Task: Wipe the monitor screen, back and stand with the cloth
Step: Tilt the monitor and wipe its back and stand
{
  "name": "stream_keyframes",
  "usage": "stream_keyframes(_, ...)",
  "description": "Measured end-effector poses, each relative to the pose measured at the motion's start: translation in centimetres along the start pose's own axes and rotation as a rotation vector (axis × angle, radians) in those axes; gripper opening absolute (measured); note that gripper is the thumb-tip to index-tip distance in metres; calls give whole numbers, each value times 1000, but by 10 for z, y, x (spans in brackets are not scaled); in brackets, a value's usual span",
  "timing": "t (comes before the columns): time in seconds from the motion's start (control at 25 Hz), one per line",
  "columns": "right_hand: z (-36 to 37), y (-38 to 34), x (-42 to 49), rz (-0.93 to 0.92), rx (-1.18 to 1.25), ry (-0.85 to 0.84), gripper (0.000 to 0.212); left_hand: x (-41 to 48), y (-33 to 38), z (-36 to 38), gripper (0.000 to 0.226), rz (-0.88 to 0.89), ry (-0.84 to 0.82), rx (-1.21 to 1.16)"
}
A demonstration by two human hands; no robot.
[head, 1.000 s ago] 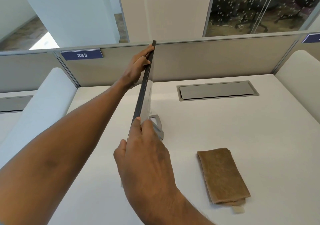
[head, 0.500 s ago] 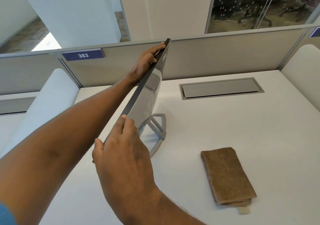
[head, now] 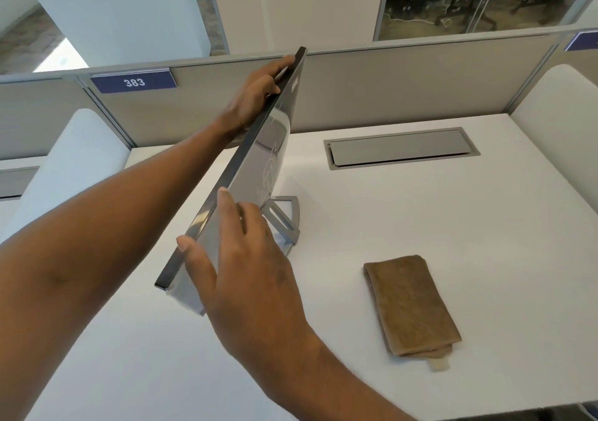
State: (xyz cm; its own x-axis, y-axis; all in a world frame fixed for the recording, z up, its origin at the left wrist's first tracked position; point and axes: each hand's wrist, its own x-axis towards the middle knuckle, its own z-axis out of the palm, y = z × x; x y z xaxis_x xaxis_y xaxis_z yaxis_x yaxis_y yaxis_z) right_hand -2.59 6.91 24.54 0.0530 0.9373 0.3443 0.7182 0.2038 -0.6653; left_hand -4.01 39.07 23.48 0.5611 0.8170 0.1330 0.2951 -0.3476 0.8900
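Monitor has swung round on the tabletop, silver back now facing the camera, ready for wiping. Both hands, left and right, grip its edges. Cloth lies folded nearby, untouched.
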Motion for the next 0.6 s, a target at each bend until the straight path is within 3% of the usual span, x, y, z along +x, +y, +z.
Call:
stream_keyframes(0.2, 1, 76, -28, 40, 9, 38, 50, -31, 20, 4, 64, -7, -37, -45)
stream_keyframes(0.32, 9, 169, -55, 110, -182, 17, 44, -54, 29, -1, 69, 1, -100, -33)
stream_keyframes(0.48, 24, 289, -91, 347, -428, -117, 59, -103, 41, -6, 72, -84, -21, -95)
stream_keyframes(0.6, 22, 347, -111, 349, -641, -290, 80, -145, 51, -10, 72, -98, 29, -89)
